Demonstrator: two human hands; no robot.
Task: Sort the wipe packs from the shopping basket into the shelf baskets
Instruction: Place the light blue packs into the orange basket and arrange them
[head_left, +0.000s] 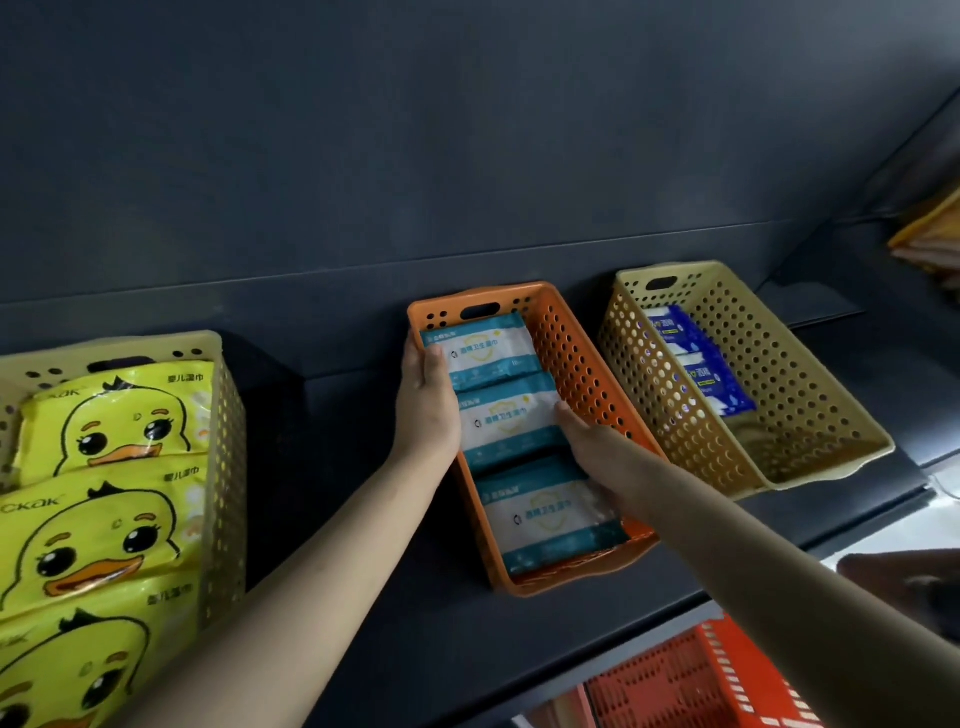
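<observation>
Judging by their look, the flat teal-and-white film wipe packs are light, soft and slightly slick, best held by the long side edges instead of the yielding face. Nearest, low at the right, a corner of the red slotted plastic shopping basket (696, 680) shows; whether it holds anything I cannot tell from here. On the dark shelf (363, 597) the long orange perforated plastic basket (582, 358) holds three such packs in a row. The right hand (597, 447) lies with fingers spread loosely against the right edge of the middle teal-and-white pack (504, 423), and the left hand (426, 395) presses the opposite edge, thumb on the far pack; neither fist is closed. At the left, a pale yellow perforated basket (223, 467) is crowded with yellow duck-printed packs (114, 415). Farther right, a tan perforated basket (810, 395) holds two blue-and-white packs (696, 364).
</observation>
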